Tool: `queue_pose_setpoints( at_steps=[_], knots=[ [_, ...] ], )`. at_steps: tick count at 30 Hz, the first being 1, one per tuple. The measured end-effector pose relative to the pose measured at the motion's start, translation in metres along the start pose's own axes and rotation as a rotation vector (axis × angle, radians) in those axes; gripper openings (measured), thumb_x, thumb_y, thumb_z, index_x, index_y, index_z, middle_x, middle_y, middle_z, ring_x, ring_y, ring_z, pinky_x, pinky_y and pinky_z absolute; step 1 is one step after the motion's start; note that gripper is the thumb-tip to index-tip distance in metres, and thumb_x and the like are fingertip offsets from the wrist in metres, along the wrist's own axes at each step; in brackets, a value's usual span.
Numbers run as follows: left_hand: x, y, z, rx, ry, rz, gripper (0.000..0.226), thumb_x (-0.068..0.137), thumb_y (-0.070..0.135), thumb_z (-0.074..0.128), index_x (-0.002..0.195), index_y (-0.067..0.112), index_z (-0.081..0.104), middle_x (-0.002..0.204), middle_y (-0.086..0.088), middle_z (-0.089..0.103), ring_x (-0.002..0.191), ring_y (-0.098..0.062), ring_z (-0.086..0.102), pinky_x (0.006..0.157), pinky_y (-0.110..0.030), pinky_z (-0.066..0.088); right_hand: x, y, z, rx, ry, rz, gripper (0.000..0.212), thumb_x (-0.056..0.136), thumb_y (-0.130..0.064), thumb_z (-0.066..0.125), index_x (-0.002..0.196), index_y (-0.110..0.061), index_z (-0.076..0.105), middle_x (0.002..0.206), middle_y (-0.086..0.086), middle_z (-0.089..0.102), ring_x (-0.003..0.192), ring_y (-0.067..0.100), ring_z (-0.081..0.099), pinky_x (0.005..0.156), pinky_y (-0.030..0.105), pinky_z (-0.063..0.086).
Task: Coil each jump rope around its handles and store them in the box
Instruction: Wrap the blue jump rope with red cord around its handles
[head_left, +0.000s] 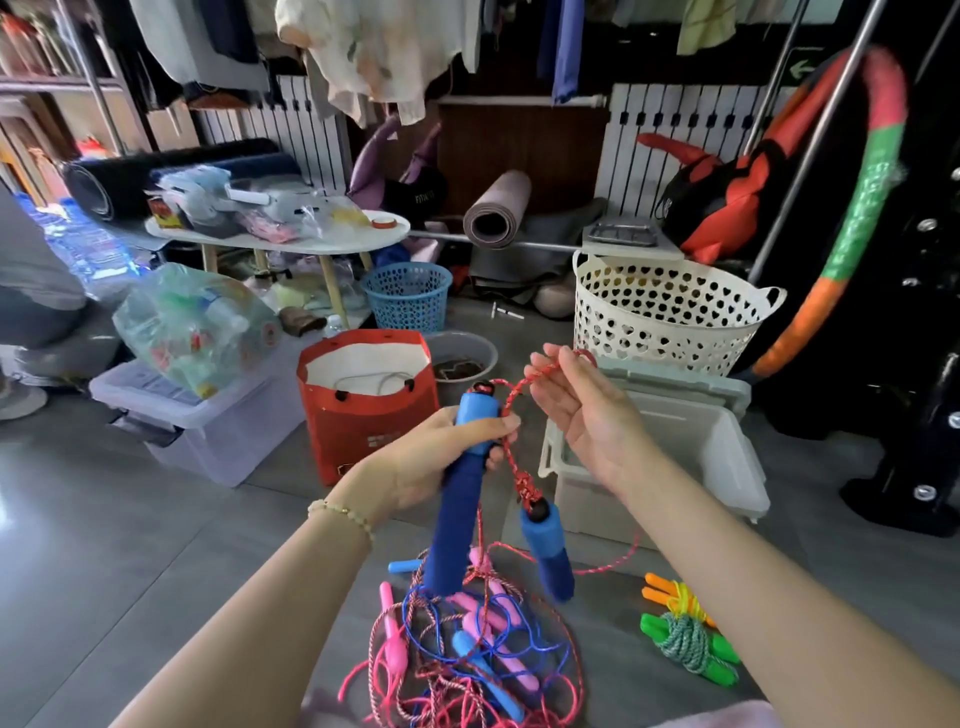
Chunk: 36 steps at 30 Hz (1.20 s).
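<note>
With the left hand (441, 462), grips the upper part of a two-tone blue foam jump-rope handle (457, 525), fingers curled round it, and holds it upright as a core for winding. With the right hand (576, 415), pinches a loop of red-and-white speckled braided rope (511, 395) between thumb and fingertips, raised just beside the handle's top, seemingly to lay a turn. Leaves the matching second blue foam handle (548, 551) dangling from a knot below, apart from the first; probably needs bringing alongside before the winding goes far.

Works just in front of the open white plastic storage box (737, 467), grey lid tipped back, with nothing seen inside from this angle. Shares the floor with a cream plastic laundry basket with heart-shaped holes (665, 317) behind the box, a clear lidded storage tub (197, 421) at left and a red paper carrier bag (363, 421) between. Trails slack into a tangled heap of pink and blue ropes (467, 649) beneath the hands; likely to snag there as the cord is drawn up. Keeps, near the box, a coiled green-handled bundle (685, 639) and a coiled orange-handled bundle (670, 597), not yet stored.
</note>
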<state>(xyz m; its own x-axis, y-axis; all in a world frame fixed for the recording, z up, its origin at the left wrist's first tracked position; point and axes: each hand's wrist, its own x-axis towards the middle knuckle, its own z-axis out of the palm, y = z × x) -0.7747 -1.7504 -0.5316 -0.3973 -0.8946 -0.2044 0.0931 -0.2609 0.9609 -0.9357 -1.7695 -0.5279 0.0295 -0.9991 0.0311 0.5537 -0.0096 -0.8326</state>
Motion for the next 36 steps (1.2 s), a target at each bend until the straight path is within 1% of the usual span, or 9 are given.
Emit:
queue_pose_setpoints(
  at_steps=[3, 6, 10, 14, 18, 24, 29, 32, 36],
  knots=[
    [0.004, 0.009, 0.003, -0.164, 0.079, 0.084, 0.016, 0.090, 0.013, 0.060, 0.075, 0.012, 0.055, 0.063, 0.000, 0.052, 0.048, -0.007, 0.048, 0.051, -0.016, 0.043, -0.002, 0.006, -0.002, -0.115, -0.125, 0.127, 0.037, 0.097, -0.038, 0.039, 0.118, -0.013, 0.058, 0.101, 0.002, 0.071, 0.087, 0.010, 0.068, 0.074, 0.023, 0.056],
    [0.010, 0.016, 0.003, -0.342, 0.209, 0.143, 0.019, 0.091, 0.016, 0.059, 0.073, 0.013, 0.053, 0.053, 0.003, 0.049, 0.042, -0.007, 0.046, 0.044, -0.018, 0.043, -0.014, 0.014, -0.002, -0.257, -0.279, 0.329, 0.048, 0.093, -0.051, 0.031, 0.114, -0.018, 0.060, 0.096, -0.004, 0.070, 0.082, 0.005, 0.066, 0.072, 0.021, 0.049],
    [0.016, 0.014, -0.004, -0.487, 0.284, 0.137, 0.025, 0.093, 0.016, 0.056, 0.069, 0.013, 0.053, 0.051, 0.004, 0.049, 0.041, -0.006, 0.046, 0.042, -0.015, 0.043, -0.023, 0.030, -0.009, -0.522, -0.391, 0.282, 0.021, 0.089, -0.011, 0.058, 0.108, -0.021, 0.060, 0.100, -0.001, 0.067, 0.084, 0.004, 0.064, 0.077, 0.021, 0.050],
    [0.020, 0.010, -0.011, -0.449, 0.285, 0.120, 0.014, 0.092, 0.022, 0.061, 0.089, 0.009, 0.063, 0.067, 0.000, 0.066, 0.053, -0.007, 0.060, 0.053, -0.018, 0.051, -0.021, 0.024, -0.011, -0.492, -0.252, 0.181, 0.021, 0.087, -0.002, 0.059, 0.101, -0.018, 0.060, 0.087, -0.006, 0.071, 0.076, 0.002, 0.066, 0.069, 0.018, 0.054],
    [0.018, 0.003, -0.009, -0.354, 0.076, -0.007, 0.039, 0.094, 0.036, 0.051, 0.113, 0.003, 0.060, 0.111, -0.012, 0.070, 0.096, -0.021, 0.070, 0.079, -0.028, 0.058, -0.009, 0.007, -0.014, -0.399, 0.026, 0.039, 0.021, 0.089, -0.014, 0.060, 0.110, -0.011, 0.060, 0.088, -0.004, 0.069, 0.068, -0.002, 0.064, 0.061, 0.014, 0.048],
    [0.010, -0.007, 0.011, -0.115, -0.162, -0.121, 0.048, 0.083, 0.033, 0.060, 0.116, -0.002, 0.061, 0.114, -0.020, 0.067, 0.103, -0.027, 0.064, 0.094, -0.038, 0.052, -0.013, 0.002, -0.012, -0.480, 0.031, -0.003, 0.007, 0.088, -0.017, 0.061, 0.091, -0.011, 0.061, 0.057, -0.016, 0.064, 0.052, -0.007, 0.054, 0.048, 0.009, 0.041],
    [0.015, -0.007, 0.018, -0.297, -0.084, -0.069, 0.038, 0.077, 0.026, 0.065, 0.107, 0.002, 0.064, 0.101, -0.015, 0.072, 0.090, -0.024, 0.070, 0.078, -0.033, 0.058, -0.014, 0.001, -0.010, -0.522, -0.030, 0.004, 0.012, 0.088, -0.026, 0.061, 0.092, -0.017, 0.066, 0.068, -0.015, 0.067, 0.059, -0.006, 0.057, 0.054, 0.011, 0.043],
    [0.018, -0.003, 0.017, -0.364, -0.015, -0.021, 0.038, 0.080, 0.025, 0.066, 0.109, 0.001, 0.064, 0.102, -0.018, 0.071, 0.089, -0.025, 0.070, 0.079, -0.034, 0.059, -0.014, 0.004, -0.010, -0.579, -0.045, 0.011, 0.034, 0.081, -0.044, 0.057, 0.105, -0.022, 0.064, 0.092, -0.012, 0.069, 0.083, -0.002, 0.061, 0.074, 0.016, 0.048],
    [0.027, 0.003, 0.003, -0.549, 0.137, 0.077, 0.052, 0.074, 0.027, 0.068, 0.117, -0.002, 0.060, 0.108, -0.021, 0.068, 0.092, -0.025, 0.070, 0.070, -0.033, 0.059, -0.020, 0.007, -0.017, -0.599, -0.273, 0.311, 0.042, 0.084, -0.044, 0.061, 0.115, -0.016, 0.059, 0.106, 0.003, 0.068, 0.092, 0.015, 0.065, 0.079, 0.027, 0.052]
  ],
)
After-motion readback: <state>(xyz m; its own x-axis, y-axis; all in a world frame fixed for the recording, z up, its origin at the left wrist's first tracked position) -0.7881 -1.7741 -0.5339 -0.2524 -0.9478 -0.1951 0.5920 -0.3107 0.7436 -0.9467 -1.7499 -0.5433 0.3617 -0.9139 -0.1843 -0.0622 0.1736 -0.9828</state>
